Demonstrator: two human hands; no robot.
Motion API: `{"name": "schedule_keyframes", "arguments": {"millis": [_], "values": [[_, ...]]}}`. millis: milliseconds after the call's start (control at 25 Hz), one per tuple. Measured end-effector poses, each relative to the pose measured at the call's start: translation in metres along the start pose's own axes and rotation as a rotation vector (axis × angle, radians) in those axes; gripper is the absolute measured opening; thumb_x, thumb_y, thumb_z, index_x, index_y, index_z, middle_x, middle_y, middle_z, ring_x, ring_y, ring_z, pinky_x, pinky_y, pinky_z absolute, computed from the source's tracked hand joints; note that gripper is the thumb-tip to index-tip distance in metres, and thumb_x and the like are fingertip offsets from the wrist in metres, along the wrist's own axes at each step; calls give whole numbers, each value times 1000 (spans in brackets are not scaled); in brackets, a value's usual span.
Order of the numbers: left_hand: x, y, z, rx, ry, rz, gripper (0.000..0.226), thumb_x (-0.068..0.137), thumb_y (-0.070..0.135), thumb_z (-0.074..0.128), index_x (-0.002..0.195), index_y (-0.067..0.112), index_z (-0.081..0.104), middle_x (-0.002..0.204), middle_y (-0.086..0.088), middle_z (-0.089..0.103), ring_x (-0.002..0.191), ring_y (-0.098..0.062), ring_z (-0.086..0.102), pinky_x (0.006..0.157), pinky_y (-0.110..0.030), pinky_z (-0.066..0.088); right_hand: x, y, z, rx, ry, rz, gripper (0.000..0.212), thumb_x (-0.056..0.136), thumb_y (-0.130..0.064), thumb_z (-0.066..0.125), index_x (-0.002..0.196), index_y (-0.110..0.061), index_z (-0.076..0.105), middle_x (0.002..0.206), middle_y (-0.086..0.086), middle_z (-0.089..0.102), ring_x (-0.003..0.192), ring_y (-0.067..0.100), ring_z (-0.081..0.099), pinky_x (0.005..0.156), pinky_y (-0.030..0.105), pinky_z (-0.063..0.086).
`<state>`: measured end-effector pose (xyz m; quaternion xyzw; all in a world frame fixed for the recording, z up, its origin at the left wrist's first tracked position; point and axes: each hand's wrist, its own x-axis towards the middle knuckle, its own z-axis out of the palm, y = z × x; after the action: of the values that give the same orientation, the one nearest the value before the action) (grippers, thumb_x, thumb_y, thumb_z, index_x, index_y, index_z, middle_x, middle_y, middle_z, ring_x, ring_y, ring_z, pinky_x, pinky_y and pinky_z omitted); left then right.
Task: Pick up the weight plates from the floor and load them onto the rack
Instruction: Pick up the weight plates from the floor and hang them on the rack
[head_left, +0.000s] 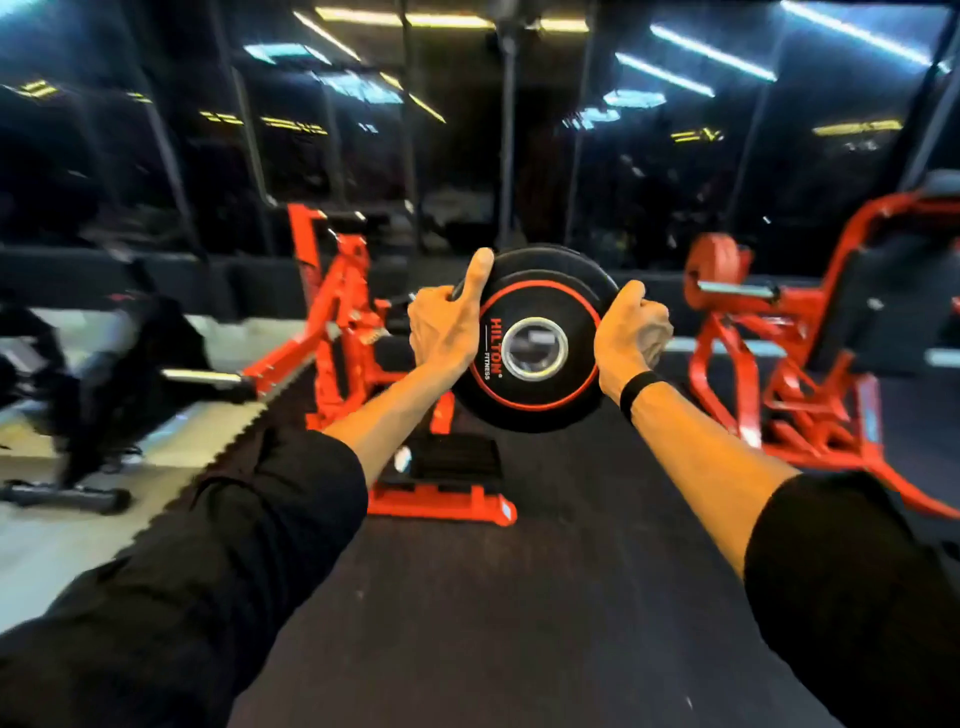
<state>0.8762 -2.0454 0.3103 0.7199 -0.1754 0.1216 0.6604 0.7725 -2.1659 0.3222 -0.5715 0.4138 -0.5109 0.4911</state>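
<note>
a red steel plate-loaded machine (332, 322) stands at left. the left hand (444, 325) and right hand (631, 332) each clamp an edge of the round black rubber weight plate with a red ring (535, 338), held upright in the air above the dark floor (519, 597).

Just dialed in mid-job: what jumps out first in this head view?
Dead centre, a black weight plate with a red ring is held upright at arm's length, the left hand and right hand gripping its opposite edges. Behind it stand red machines: one frame to the left, and one to the right carrying a red plate on its peg. A black band circles the right wrist.
</note>
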Motion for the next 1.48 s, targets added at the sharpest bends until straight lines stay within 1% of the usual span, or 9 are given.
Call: {"name": "schedule_keyframes", "arguments": {"millis": [80,240,400,760,880,1000,1160,1280,1480], "values": [[21,39,-55,44,136,90,77,83,76,49,42,13,35,41,3,37,46,-13,40,57,-36,31,-25,-50,25,96,-101,-55,46,92,-31,40,51,-10,45,60,7,53,74,33,55,64,35,33],[28,74,-186,190,439,200,77,92,70,40,49,7,37,47,-2,38,49,-16,42,53,-33,33,-117,-106,80,246,-338,-135,45,90,-33,39,68,-3,64,88,25,68,83,38,60,66,36,34],[1,82,-329,338,702,247,72,99,59,38,46,11,27,45,-2,36,47,-15,36,54,-31,32,-245,-140,128,334,-600,-191,44,89,-31,38,64,-5,63,80,26,65,80,40,60,63,37,32],[-153,57,-718,685,1268,128,60,96,45,30,45,13,28,44,-2,32,53,-24,42,54,-37,25,-678,-170,185,466,-1218,-117,57,89,-35,35,93,12,67,94,32,67,87,40,59,69,41,36],[-210,52,-837,767,1434,126,55,90,39,30,44,9,31,45,-11,38,52,-29,43,55,-38,24,-824,-181,181,461,-1386,-75,49,95,-26,40,93,16,65,102,37,64,84,40,56,67,38,30],[-249,55,-927,856,1512,75,51,90,37,31,45,12,28,54,-27,43,52,-26,40,56,-39,29,-931,-196,178,467,-1483,-57,49,87,-33,35,76,7,62,91,33,65,74,32,51,66,41,35],[-288,55,-1037,917,1626,88,50,92,37,31,46,18,32,45,-2,36,44,-16,35,48,-33,32,-1067,-218,181,531,-1648,-75,39,81,-32,33,59,-1,43,67,16,45,65,27,42,59,40,33],[-304,35,-1118,977,1647,135,47,94,32,33,48,21,32,44,4,32,42,-10,29,39,-17,24,-1162,-215,199,607,-1745,-66,40,87,-26,37,53,-5,35,56,4,35,57,21,33,53,37,23],[-295,-15,-1292,996,1702,144,44,91,31,33,48,23,29,44,5,28,42,-10,25,39,-19,18,-1341,-224,266,669,-1830,-55,32,78,-30,35,50,-20,26,50,-2,30,51,17,31,53,38,26]]}}
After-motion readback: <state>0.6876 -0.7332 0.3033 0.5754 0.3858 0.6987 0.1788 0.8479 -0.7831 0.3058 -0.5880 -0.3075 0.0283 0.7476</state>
